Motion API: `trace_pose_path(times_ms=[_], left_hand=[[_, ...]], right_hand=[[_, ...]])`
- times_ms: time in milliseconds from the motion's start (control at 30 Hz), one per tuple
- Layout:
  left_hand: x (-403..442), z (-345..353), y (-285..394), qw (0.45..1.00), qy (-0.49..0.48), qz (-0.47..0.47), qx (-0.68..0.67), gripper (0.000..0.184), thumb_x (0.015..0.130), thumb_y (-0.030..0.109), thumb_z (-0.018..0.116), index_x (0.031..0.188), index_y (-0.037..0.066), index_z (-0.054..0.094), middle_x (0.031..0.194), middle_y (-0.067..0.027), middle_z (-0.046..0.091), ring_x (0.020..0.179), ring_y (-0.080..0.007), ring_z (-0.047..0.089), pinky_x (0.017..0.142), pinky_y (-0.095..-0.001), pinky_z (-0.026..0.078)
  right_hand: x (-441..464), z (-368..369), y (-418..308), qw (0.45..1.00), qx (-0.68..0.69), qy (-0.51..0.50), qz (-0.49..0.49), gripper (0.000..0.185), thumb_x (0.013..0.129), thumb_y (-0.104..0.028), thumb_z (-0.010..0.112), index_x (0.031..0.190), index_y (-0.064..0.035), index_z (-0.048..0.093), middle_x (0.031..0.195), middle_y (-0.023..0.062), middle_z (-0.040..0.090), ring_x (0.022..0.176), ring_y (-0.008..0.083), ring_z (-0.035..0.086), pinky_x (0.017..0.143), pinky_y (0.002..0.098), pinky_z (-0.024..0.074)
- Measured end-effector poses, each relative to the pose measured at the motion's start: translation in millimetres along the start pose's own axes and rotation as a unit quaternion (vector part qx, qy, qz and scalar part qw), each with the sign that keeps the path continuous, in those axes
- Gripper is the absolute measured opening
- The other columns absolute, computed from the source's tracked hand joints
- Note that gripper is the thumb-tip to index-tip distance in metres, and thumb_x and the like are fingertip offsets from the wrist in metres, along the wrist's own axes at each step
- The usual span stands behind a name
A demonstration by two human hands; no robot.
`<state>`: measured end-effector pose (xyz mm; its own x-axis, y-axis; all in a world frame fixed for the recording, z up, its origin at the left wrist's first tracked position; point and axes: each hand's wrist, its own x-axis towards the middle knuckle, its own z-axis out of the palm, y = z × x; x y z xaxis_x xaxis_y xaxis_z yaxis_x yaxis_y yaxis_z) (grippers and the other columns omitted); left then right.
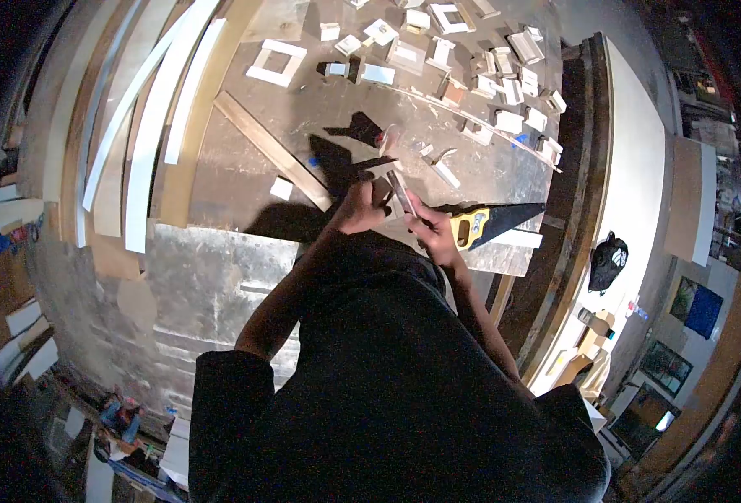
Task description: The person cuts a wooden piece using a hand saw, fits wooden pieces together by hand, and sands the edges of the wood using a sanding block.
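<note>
My left hand [359,210] is closed around the left side of a small pale wooden piece [384,172], held just above the near edge of the workbench. From the other side, my right hand [434,228] pinches a narrow strip [401,194] against that piece; its material is hard to make out. Beyond my hands stands a clear object with a red part [390,138], perhaps a bottle. Right beside my right hand lies a handsaw [489,225] with a yellow and black handle, its dark blade pointing right.
Several small wooden blocks and frames [406,56] cover the far part of the workbench [244,180]. Long boards [148,159] lie along the left, and a diagonal batten [274,151] lies nearer. A black cap [608,263] rests on a pale panel [634,168] at right.
</note>
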<state>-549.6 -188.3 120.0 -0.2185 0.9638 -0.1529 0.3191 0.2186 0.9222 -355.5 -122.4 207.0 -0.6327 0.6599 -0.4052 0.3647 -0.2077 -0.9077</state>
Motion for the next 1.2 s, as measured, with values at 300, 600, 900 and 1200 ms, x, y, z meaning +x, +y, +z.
trace_pose_path(times_ms=[300, 600, 900, 1200], left_hand=[[4, 3, -11, 0.994, 0.014, -0.041, -0.103, 0.024, 0.069, 0.016, 0.073, 0.078, -0.002, 0.059, 0.072, -0.0160, 0.063, 0.069, -0.0258, 0.064, 0.064, -0.0419, 0.051], [20, 12, -38, 0.986, -0.028, -0.108, -0.126, 0.037, 0.082, 0.034, 0.076, 0.088, 0.001, 0.060, 0.079, -0.0118, 0.062, 0.077, -0.0233, 0.063, 0.071, -0.0393, 0.051], [3, 8, -52, 0.980, 0.015, 0.021, -0.197, 0.045, 0.083, 0.001, 0.054, 0.128, 0.003, 0.057, 0.097, -0.0110, 0.065, 0.085, -0.0160, 0.063, 0.073, -0.0323, 0.052], [3, -7, -31, 0.987, -0.002, -0.027, -0.159, 0.033, 0.084, 0.019, 0.077, 0.109, -0.001, 0.066, 0.085, -0.0088, 0.067, 0.076, -0.0121, 0.059, 0.070, -0.0314, 0.050]], right_hand=[[-21, -40, 32, 0.993, -0.104, -0.052, -0.011, 0.047, 0.091, -0.006, 0.068, 0.137, -0.0019, 0.059, 0.131, 0.0183, 0.064, 0.120, 0.0236, 0.059, 0.103, 0.0323, 0.0441], [-13, -30, 25, 0.998, -0.040, 0.004, 0.057, 0.046, 0.095, -0.014, 0.067, 0.138, -0.0004, 0.057, 0.133, 0.0108, 0.062, 0.120, 0.0169, 0.056, 0.103, 0.0295, 0.0416], [12, -16, 33, 0.998, -0.057, 0.005, -0.021, 0.053, 0.096, -0.021, 0.068, 0.144, -0.0033, 0.053, 0.114, 0.0045, 0.066, 0.100, 0.0100, 0.057, 0.088, 0.0256, 0.0463], [17, -22, 27, 0.954, -0.299, -0.017, -0.020, 0.049, 0.094, -0.015, 0.066, 0.138, 0.0041, 0.055, 0.084, -0.0003, 0.064, 0.071, 0.0091, 0.056, 0.065, 0.0262, 0.0467]])
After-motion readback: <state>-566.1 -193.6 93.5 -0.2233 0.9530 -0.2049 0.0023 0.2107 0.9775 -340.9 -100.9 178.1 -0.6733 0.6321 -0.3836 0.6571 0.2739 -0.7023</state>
